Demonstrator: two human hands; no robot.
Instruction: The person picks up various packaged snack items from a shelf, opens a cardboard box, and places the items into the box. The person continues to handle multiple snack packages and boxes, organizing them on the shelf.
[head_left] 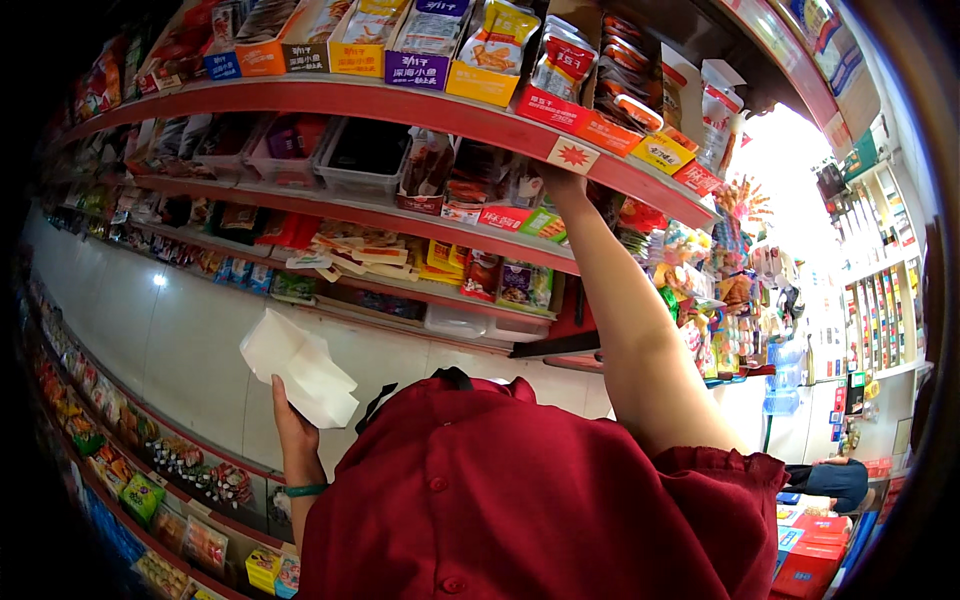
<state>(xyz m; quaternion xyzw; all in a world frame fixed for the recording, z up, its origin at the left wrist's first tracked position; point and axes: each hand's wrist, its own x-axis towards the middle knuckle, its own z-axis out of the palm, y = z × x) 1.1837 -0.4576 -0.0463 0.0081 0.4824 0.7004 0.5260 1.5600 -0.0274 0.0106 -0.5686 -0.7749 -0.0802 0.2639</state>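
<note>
Low on the left, my left hand (292, 428) grips an unprinted white cardboard box (300, 365) by its lower edge. The thumb lies against the box; the other fingers are behind it. My right arm stretches up and forward to the shelves. The right hand (563, 183) reaches in beneath the red front edge of the upper shelf (490, 124), over the snack packets on the shelf below. Its fingers are hidden by that edge, so what they touch does not show. Nearest to it are small clear-wrapped packets (524, 188) and a green snack box (543, 224).
Boxes of bagged snacks (487, 55) line the upper shelf; clear plastic tubs (362, 160) stand one tier lower. Behind me on the left runs another shelf of snacks (142, 497). Hanging goods (715, 300) crowd the right end. A person in dark clothes (838, 484) is at far right.
</note>
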